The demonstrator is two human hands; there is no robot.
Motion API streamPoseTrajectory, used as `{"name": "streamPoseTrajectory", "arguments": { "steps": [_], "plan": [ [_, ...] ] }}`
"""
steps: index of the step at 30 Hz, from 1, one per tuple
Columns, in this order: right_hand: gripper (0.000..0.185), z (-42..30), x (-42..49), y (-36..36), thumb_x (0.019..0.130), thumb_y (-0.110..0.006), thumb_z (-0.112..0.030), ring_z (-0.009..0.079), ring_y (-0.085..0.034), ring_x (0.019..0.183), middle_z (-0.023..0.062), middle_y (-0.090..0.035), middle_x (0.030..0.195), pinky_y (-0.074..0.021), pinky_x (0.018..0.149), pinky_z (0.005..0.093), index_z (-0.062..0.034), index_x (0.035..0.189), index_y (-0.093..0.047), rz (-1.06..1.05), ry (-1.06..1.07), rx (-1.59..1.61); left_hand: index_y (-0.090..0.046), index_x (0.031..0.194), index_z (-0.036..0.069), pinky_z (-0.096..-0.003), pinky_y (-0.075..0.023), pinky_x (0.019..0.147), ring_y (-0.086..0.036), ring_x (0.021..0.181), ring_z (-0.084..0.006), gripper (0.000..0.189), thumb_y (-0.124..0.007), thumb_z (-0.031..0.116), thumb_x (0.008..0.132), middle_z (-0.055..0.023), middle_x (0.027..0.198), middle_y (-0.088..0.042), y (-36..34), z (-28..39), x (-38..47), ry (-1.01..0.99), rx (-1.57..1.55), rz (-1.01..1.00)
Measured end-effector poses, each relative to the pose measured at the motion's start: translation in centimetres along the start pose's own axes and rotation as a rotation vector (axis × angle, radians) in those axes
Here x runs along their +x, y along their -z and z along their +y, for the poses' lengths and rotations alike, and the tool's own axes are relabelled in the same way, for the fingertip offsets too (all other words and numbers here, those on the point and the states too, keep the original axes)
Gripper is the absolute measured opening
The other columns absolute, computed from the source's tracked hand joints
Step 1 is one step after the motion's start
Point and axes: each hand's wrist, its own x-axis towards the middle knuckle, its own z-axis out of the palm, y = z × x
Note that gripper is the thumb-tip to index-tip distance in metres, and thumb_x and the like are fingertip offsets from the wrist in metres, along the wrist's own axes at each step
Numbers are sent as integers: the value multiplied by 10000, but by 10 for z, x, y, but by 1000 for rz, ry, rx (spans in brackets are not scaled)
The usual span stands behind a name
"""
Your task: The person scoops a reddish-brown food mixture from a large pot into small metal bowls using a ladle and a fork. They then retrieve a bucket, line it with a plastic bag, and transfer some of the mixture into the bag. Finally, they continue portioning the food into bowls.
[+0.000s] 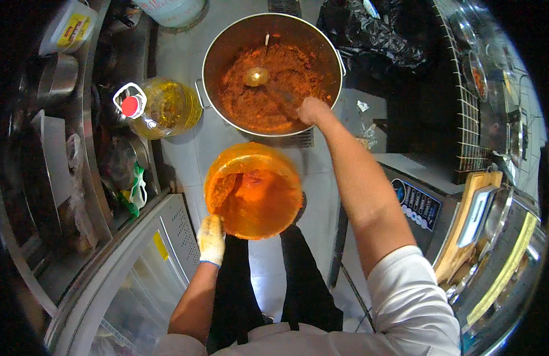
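Note:
A large metal stockpot (206, 66) stands on the floor, with a thick red-brown paste (252, 107) inside. My right hand (312, 111) is bare and reaches over the pot's near right rim. It is closed around the blurred handle of what looks like a metal ladle (255, 76), whose shiny round bowl shows above the paste. My left hand (211, 238), in a pale knit work glove, grips the lower left rim of a round tub (265, 220). The tub is held tilted in front of my legs, its inside coated with orange-red oil and paste.
Left of the pot is a big plastic jug of yellow oil (172, 109) with a red cap. Steel shelving (89, 155) and a glass-doored cabinet (136, 285) line the left. A black plastic bag (381, 40) and an appliance with a button panel (417, 204) stand at right.

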Motion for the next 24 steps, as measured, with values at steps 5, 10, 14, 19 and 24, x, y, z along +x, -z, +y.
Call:
{"name": "streamPoseTrajectory", "arguments": {
  "steps": [5,10,14,19,24],
  "plan": [
    [316,27,-132,-34,1032,-684,-356,96,-490,546,-26,-572,689,-363,485,279,-45,1077,-715,-361,-181,1444,-692,1233,38,-327,-554,779,-681,896,-177,294,-593,276,1090,-70,1016,-720,-54,72,-8,78,-178,-456],
    [455,42,-285,-89,997,-719,-188,104,-459,511,-33,-476,672,-423,489,264,-30,1403,-589,-784,-5,2164,-679,1311,31,-385,-556,937,-694,1096,-217,327,-558,243,1092,-99,1161,-737,-91,142,12,-403,201,-496],
    [499,29,-346,-96,964,-679,-46,132,-478,535,15,-515,723,-427,535,282,-53,1446,-551,-759,-123,2012,-662,1350,42,-417,-519,1033,-670,1222,-292,370,-575,288,1087,-141,1314,-708,-94,176,17,-245,19,-573],
    [513,-2,-377,-91,942,-697,-14,152,-660,791,48,-666,990,-595,711,329,-42,1442,-588,-228,-11,1491,-554,1470,-2,-414,-502,1076,-656,1273,-359,618,-676,404,1019,-235,1347,-686,-103,225,24,-328,78,-376],
    [515,-21,-416,-86,928,-717,-30,177,-713,923,73,-725,1092,-595,822,335,-65,1434,-632,51,-152,1353,-470,1492,-103,-468,-435,1170,-555,1356,-461,888,-800,443,874,-351,1449,-566,-98,300,61,-581,581,296]
  ]
}}
